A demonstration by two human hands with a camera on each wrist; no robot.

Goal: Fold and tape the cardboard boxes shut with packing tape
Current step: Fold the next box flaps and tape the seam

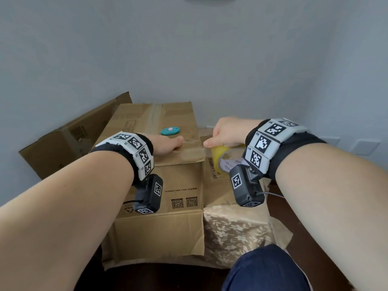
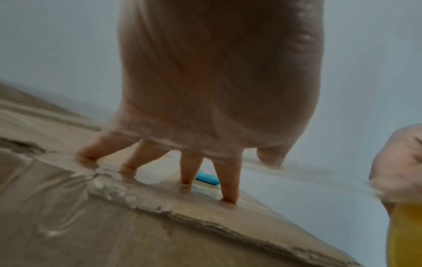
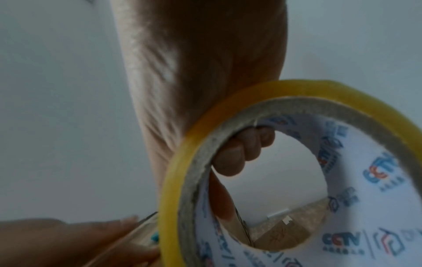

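Observation:
A closed cardboard box (image 1: 151, 127) lies on the table with clear tape along its top seam. My left hand (image 1: 168, 143) presses flat on the top near the front right corner, its fingertips (image 2: 229, 196) on shiny tape (image 2: 105, 182) on the cardboard. My right hand (image 1: 225, 131) grips a yellow packing tape roll (image 1: 220, 157) just past the box's right edge, fingers (image 3: 239, 153) curled through the core of the roll (image 3: 297, 101). A strip of tape seems to run from the roll to the box corner.
A teal oval cutter (image 1: 170, 131) lies on the box top behind my left hand. A flattened carton (image 1: 69, 137) leans at the back left. A floral tablecloth (image 1: 235, 229) hangs over the table's front right. A grey wall stands close behind.

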